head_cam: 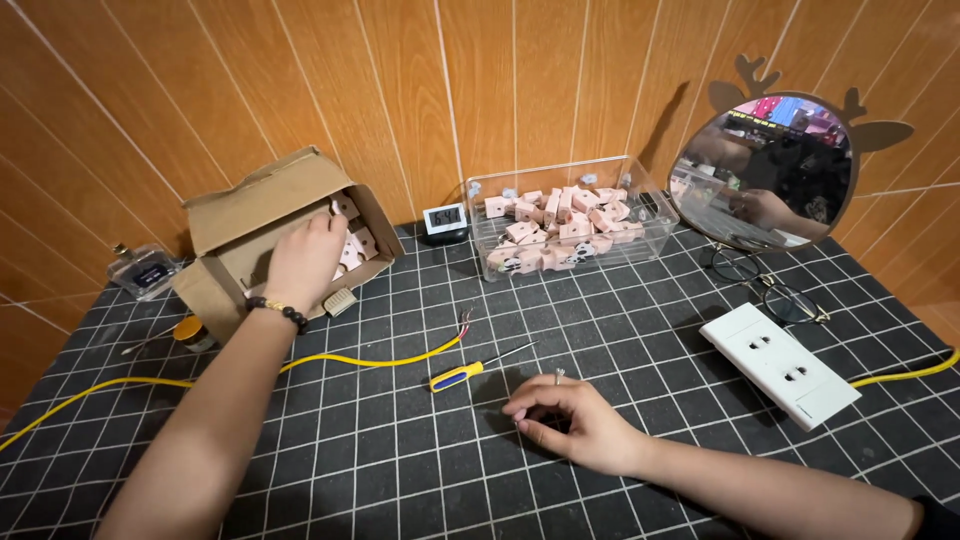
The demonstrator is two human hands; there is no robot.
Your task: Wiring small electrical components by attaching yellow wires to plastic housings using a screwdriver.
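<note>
The left hand (pixel 305 262) reaches into a tipped cardboard box (pixel 265 205), fingers spread over the pink blocks (pixel 352 243) inside; whether it grips one cannot be told. The right hand (pixel 570 420) rests on the gridded bench (pixel 400 460), fingers curled loosely around something too small to identify. Between them lie a screwdriver (pixel 470 370) and yellow cable (pixel 340 360). Beyond: a clear bin (pixel 570 225) of more blocks, a white socket strip (pixel 780 365), glasses (pixel 765 285), a mirror (pixel 770 170).

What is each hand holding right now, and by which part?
The left hand reaches into the cardboard box among pink blocks; whether it grips one cannot be told. The right hand rests curled on the mat; nothing visibly held.
</note>
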